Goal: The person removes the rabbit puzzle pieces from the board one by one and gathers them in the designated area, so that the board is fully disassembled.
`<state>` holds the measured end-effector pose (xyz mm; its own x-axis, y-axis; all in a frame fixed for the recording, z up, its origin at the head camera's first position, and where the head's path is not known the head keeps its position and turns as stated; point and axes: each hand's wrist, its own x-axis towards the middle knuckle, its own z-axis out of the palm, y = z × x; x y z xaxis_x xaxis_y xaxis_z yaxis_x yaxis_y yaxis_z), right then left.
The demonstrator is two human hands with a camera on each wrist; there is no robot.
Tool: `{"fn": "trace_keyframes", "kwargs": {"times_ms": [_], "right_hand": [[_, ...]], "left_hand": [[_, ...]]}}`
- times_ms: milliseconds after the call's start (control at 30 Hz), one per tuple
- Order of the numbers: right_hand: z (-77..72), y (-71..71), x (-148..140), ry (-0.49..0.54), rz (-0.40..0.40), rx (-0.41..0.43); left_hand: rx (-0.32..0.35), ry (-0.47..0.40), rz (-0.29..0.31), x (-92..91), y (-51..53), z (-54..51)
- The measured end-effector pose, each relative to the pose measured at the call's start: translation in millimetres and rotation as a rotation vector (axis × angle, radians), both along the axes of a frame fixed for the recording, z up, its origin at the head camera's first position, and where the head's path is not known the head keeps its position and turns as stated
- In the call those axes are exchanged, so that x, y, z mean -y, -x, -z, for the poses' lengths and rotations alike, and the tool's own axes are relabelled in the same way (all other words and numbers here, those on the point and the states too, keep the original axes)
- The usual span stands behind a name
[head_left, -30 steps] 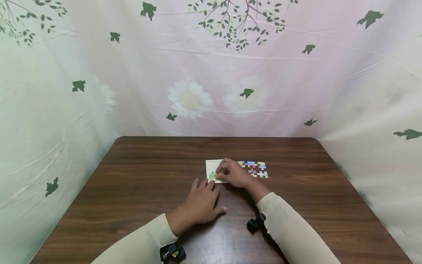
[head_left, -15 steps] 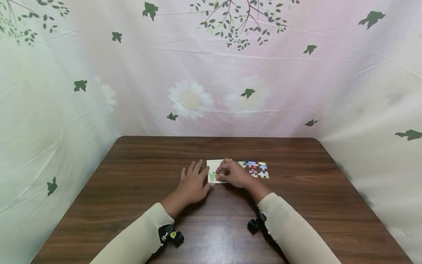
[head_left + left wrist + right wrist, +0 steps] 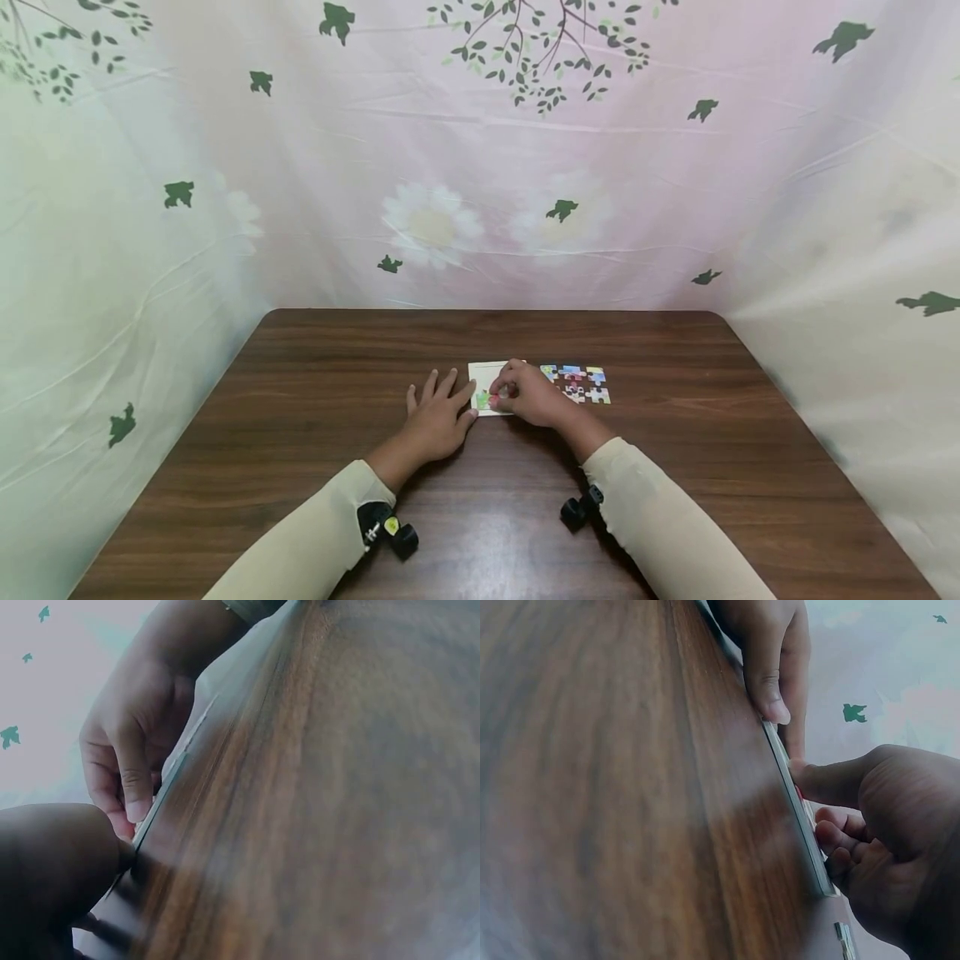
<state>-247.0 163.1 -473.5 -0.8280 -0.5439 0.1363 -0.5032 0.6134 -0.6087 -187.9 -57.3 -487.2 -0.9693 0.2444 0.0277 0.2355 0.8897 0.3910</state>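
Observation:
A white puzzle board (image 3: pixel 487 372) lies flat near the middle of the table. A green puzzle piece (image 3: pixel 482 399) sits in its front left corner. My right hand (image 3: pixel 534 395) is over the board, thumb and fingers pinching a small reddish puzzle piece (image 3: pixel 494 402) beside the green one. In the right wrist view, a bit of red (image 3: pixel 799 793) shows under the thumb, and the rest of that piece is hidden. With fingers spread, my left hand (image 3: pixel 433 425) rests at the board's left edge, thumb and forefinger touching it. The right hand covers the board's right part.
Several loose puzzle pieces (image 3: pixel 585 384) lie in rows just right of the board, some partly behind the right hand. The brown wooden table (image 3: pixel 337 375) extends around them. A printed cloth (image 3: pixel 480 167) hangs behind and at both sides.
My left hand has moved from the board's front edge to its left edge, leftward and forward, then stayed there. The right hand has barely moved and still pinches at the same spot.

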Motion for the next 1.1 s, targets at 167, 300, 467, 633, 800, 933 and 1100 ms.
{"fn": "trace_keyframes", "kwargs": {"times_ms": [167, 300, 467, 633, 800, 933, 1100], "right_hand": [[-2.0, -0.5, 0, 0.008, -0.006, 0.012], [-3.8, -0.7, 1, 0.008, -0.023, -0.009], [-5.0, -0.6, 3, -0.037, -0.020, -0.040], [-4.5, -0.3, 6, -0.074, -0.007, -0.037], [-4.9, -1.6, 7, -0.097, 0.005, -0.019], [-6.3, -2.7, 8, -0.116, 0.018, -0.021], [-5.7, -3.5, 10, -0.101, 0.031, -0.004]], "left_hand": [[-0.025, -0.024, 0.005, 1.3, 1.8, 4.1], [-0.027, -0.033, 0.006, 1.4, 4.6, 6.9], [-0.054, -0.020, 0.009, 0.5, 4.3, 5.8], [-0.041, -0.017, 0.008, -0.3, 5.3, 6.8], [-0.038, -0.044, 0.003, 0.4, 8.7, 12.0], [-0.042, -0.042, -0.002, 0.4, 9.5, 13.1], [-0.035, -0.018, 0.003, 0.3, 8.2, 9.2]]}}
